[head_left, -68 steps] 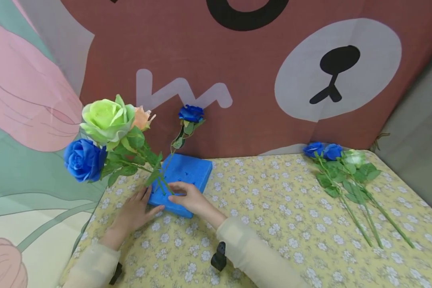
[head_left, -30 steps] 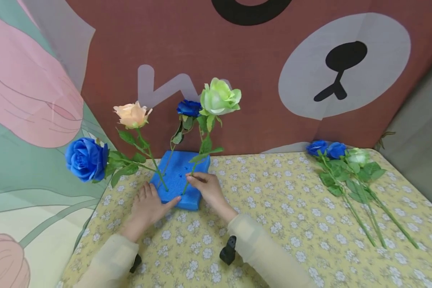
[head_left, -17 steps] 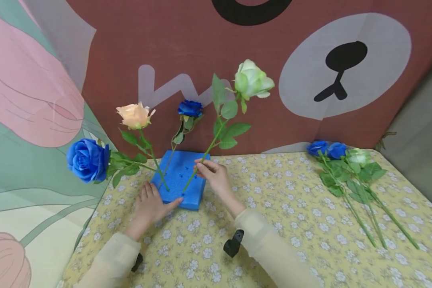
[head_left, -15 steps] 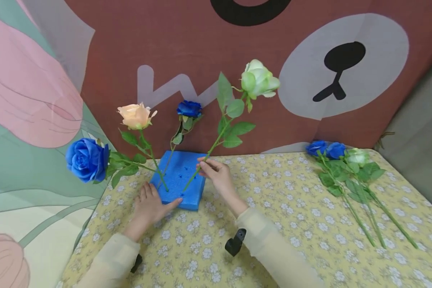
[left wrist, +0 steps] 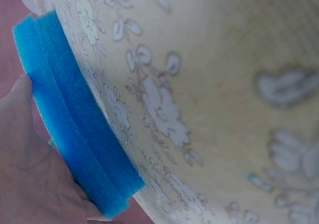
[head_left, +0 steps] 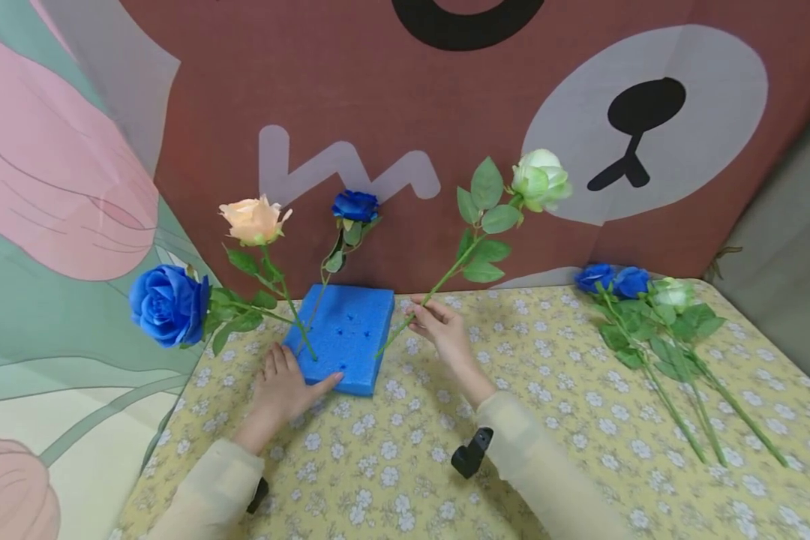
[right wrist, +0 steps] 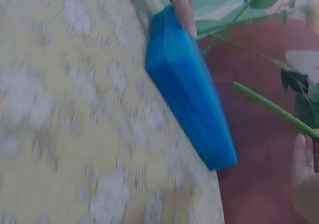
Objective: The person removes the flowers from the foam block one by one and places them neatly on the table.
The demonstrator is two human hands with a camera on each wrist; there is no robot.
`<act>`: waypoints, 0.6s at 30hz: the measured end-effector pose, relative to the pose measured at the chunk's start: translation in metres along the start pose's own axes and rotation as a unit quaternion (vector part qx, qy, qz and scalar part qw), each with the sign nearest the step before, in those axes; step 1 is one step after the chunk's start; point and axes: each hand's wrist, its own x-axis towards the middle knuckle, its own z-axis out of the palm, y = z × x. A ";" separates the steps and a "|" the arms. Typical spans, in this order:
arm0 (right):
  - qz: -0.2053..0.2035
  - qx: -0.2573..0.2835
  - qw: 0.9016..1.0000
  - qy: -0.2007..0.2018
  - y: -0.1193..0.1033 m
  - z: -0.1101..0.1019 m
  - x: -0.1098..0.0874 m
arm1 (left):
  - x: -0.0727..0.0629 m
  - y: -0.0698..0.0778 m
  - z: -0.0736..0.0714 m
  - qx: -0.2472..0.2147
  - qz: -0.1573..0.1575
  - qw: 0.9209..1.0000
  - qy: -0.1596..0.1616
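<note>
My right hand (head_left: 442,330) pinches the stem of a pale green rose (head_left: 540,180), which leans to the right. In the right wrist view its cut stem end (right wrist: 239,87) hangs free, apart from the blue foam block (right wrist: 192,94). My left hand (head_left: 283,386) rests at the near left corner of that foam block (head_left: 351,315), thumb along its near edge and fingers at its left side. A peach rose (head_left: 253,221), a large blue rose (head_left: 169,306) and a smaller blue rose (head_left: 355,205) rise from the block. Several small holes dot its top.
Two blue roses (head_left: 630,283) and a pale green rose (head_left: 673,294) lie at the table's right, stems toward me. A flowered cloth covers the table (head_left: 513,375). Behind stands a brown backdrop (head_left: 445,97) with a cartoon bear.
The pale green rose has gone from the cluster at left into my right hand, rightward across the block, its stem leaving the foam surface. Lately my left hand has stayed on the block.
</note>
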 end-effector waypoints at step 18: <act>0.053 -0.185 0.980 -0.053 -0.003 -0.074 -0.003 | -0.001 0.000 0.001 -0.008 0.002 1.000 0.007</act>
